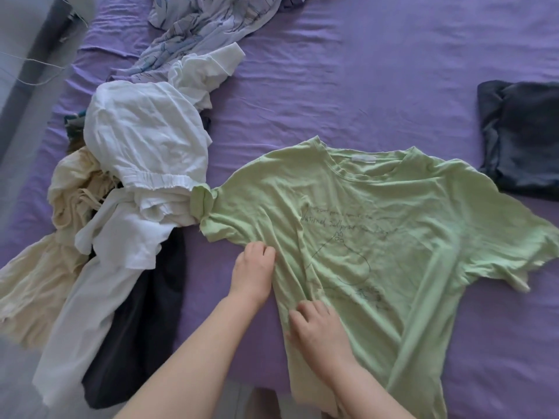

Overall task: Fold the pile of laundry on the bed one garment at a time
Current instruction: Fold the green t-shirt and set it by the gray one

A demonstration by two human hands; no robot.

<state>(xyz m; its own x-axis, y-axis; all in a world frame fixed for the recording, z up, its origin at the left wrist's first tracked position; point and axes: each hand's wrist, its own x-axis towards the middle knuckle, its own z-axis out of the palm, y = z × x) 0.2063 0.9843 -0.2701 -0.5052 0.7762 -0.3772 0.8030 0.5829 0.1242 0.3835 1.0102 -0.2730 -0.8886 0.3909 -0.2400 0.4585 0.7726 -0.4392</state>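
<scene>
The bed (pixel 363 71), under a purple sheet, carries everything. The pile of laundry (pixel 127 207) sprawls along its left side: perhaps six or seven tangled garments, white, cream, dark and a blue-patterned one; an exact count is not possible. One green T-shirt (pixel 393 237) lies print-up in the middle, its left sleeve touching the pile. One dark folded garment (pixel 523 140) sits just beyond its right shoulder. The shirt looks light, soft and limp, likely to wrinkle and slide, so it is best taken at shoulder and hem. The left hand (pixel 252 273) pinches its left edge with curled fingers; the right hand (pixel 317 328) grips the fabric lower down.
</scene>
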